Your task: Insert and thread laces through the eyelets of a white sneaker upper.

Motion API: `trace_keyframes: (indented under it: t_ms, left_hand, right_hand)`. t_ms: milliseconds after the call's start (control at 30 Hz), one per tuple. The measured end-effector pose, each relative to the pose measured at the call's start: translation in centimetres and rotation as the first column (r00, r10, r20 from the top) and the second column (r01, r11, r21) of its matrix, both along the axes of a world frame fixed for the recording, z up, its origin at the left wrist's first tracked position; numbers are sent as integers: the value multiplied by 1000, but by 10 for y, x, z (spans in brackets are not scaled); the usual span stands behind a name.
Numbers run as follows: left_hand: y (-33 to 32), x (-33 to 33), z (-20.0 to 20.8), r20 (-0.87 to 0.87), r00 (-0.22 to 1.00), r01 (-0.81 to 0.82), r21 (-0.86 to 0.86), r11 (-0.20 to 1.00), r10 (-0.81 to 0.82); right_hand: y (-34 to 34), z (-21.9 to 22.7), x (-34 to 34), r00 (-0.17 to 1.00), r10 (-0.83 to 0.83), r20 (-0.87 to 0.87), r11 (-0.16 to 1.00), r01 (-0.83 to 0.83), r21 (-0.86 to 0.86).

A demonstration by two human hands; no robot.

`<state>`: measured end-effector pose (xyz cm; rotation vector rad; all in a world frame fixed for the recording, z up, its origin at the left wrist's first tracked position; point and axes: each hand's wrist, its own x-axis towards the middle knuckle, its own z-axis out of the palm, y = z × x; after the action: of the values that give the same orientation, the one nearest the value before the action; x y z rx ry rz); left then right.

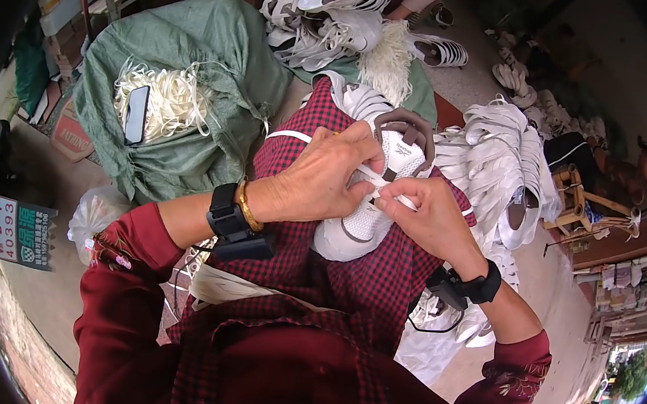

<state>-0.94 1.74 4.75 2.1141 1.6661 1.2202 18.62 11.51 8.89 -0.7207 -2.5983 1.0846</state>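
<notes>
A white sneaker [368, 222] with a grey-brown collar lies on my lap, on a red checked apron [299, 129]. My left hand [326, 179] rests over the shoe's upper and pinches a flat white lace [369, 174]. My right hand [423, 215] grips the end of the same lace close to the eyelets. Both wrists carry black bands; the left also has a gold bangle.
A green sack [197, 57] at my left holds a heap of white laces [166, 97] and a dark phone [136, 114]. Piles of white sneakers [498, 172] lie to the right and ahead. A small wooden stool [573, 195] stands far right.
</notes>
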Motion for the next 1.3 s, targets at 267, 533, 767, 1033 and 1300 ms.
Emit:
trace_keyframes:
  t_ms: [267,533,767,1033,1300]
  left_hand:
    - [4,-14,0,142,989,46,34,998,-50]
    - [7,-36,12,37,998,54,-17,998,-53]
    - [2,-40,14,157,986,-12,-254,967,54]
    - [2,-57,-1,-394,919,75,152,986,-9]
    - [-11,-89,-1,-532,845,73,199,977,45]
  right_hand:
    - [-10,-11,1,986,-100,-132,940,137,313]
    - [7,-1,37,975,-162,-149,961,190,198]
    - [22,-15,46,983,-54,-177,971,93,222]
    - [22,-21,53,991,115,-68,828,-57,558]
    - [45,-9,85,995,97,-2,725,-69,686]
